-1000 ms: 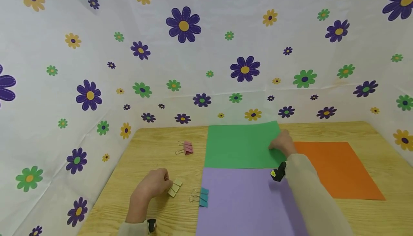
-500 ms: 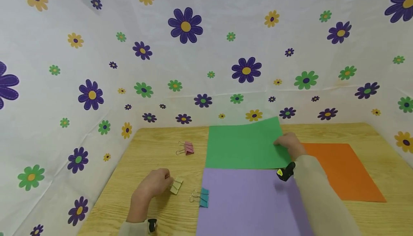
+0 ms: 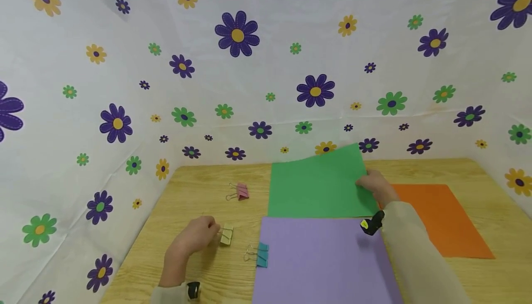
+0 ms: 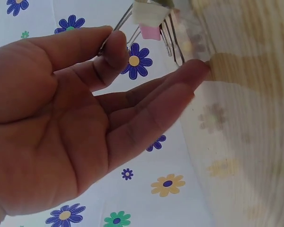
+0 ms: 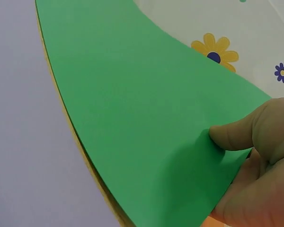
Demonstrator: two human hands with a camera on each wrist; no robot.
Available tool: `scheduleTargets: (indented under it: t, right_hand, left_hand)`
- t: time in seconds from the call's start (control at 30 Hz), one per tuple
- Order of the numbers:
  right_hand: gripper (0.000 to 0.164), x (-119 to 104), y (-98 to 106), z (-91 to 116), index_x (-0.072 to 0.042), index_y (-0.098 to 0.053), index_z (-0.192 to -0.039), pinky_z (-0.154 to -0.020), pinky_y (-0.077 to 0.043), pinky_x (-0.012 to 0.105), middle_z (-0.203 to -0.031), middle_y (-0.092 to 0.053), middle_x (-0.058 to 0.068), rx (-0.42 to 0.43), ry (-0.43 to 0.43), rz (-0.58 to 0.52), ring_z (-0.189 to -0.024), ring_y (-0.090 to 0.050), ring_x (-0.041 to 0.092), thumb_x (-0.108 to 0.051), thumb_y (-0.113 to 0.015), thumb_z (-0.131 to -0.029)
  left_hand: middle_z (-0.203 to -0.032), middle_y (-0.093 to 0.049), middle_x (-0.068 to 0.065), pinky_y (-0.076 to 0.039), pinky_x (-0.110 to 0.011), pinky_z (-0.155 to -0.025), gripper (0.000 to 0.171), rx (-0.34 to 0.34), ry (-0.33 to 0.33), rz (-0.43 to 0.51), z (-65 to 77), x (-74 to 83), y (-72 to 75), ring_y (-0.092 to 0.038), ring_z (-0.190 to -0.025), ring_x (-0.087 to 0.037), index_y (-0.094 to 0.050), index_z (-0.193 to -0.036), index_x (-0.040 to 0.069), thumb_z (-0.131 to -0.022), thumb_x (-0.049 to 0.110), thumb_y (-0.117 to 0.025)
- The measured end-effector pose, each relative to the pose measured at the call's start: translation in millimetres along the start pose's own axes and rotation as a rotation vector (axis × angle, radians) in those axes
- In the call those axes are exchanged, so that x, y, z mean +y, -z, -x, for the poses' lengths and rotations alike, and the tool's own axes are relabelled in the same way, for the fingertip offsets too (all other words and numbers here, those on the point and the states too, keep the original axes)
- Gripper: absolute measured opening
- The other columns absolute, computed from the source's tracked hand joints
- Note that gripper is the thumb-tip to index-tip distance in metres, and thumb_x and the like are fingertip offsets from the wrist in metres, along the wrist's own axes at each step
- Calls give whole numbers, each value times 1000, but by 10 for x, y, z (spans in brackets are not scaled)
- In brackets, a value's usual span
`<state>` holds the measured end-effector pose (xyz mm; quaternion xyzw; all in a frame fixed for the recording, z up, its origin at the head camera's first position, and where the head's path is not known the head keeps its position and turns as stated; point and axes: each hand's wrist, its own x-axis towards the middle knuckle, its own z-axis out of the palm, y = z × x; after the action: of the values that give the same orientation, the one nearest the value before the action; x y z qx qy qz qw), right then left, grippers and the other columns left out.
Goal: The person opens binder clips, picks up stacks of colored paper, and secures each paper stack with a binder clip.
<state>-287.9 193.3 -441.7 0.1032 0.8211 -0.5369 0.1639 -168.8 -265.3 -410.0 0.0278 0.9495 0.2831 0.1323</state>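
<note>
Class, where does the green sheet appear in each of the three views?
Head: green sheet right of centre, beyond the purple sheet, pinched by the right hand.
Left wrist: not in it.
Right wrist: green sheet across the middle, right hand at lower right.
Shared landmark: flowered backdrop, in all three.

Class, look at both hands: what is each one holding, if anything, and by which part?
The left hand pinches the yellow clip by a wire handle. The right hand holds the green paper by its right edge.
</note>
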Motion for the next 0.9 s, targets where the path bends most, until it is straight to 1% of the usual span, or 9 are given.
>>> scheduleTargets:
  t: [0.1,0.23,0.37,0.47,0.6,0.77,0.9]
  right_hand:
    - [65,-6,4,11,15,-9,-151,-111,-30,61,-150,-25,38,-16,25,-18,-133,-34,49,0,-42,-97]
    - [65,-12,-6,21,13,-9,-152,-110,-31,61,-152,-25,37,-11,39,-27,-134,-34,49,-3,-43,-99]
    - [63,-1,-23,38,14,-12,-151,-108,-35,60,-150,-28,37,3,77,-35,-131,-38,49,-5,-44,-101]
    - [61,21,-22,71,15,-15,-150,-106,-37,60,-149,-29,38,21,118,-43,-129,-40,48,-6,-45,-102]
    - [57,65,-11,123,13,-20,-150,-104,-40,58,-149,-30,36,46,154,-68,-124,-43,45,-8,-46,-103]
    - [56,96,-16,157,11,-22,-151,-101,-43,57,-149,-31,35,53,168,-129,-121,-46,44,-10,-46,-104]
    - [60,94,-19,187,7,-17,-154,-102,-44,56,-150,-31,34,47,147,-203,-123,-47,42,-12,-46,-105]
  left_hand:
    - [-69,-48,-5,-37,-31,-55,25,18,4,30,-10,-16,13,-41,-59,-16,-56,-85,2,-103,15,-45]
    - [-65,-46,-4,-36,-31,-54,28,36,16,54,-11,-28,25,-39,-57,-16,-52,-78,5,-103,15,-47]
    - [-63,-45,-4,-34,-31,-53,29,39,23,73,-14,-46,11,-37,-55,-16,-51,-75,6,-103,16,-48]
    - [-63,-46,-3,-33,-30,-53,30,37,41,90,-27,-61,-12,-36,-54,-15,-51,-75,6,-102,17,-50]
    - [-61,-48,-3,-33,-29,-52,30,37,64,100,-46,-64,-36,-37,-53,-15,-52,-74,7,-101,19,-54]
    - [-63,-52,-5,-36,-30,-53,27,52,49,85,-40,-54,-27,-41,-56,-16,-56,-79,4,-100,21,-56]
    - [-64,-52,-4,-36,-30,-53,28,61,42,77,-32,-50,-13,-43,-57,-16,-55,-79,5,-99,24,-59]
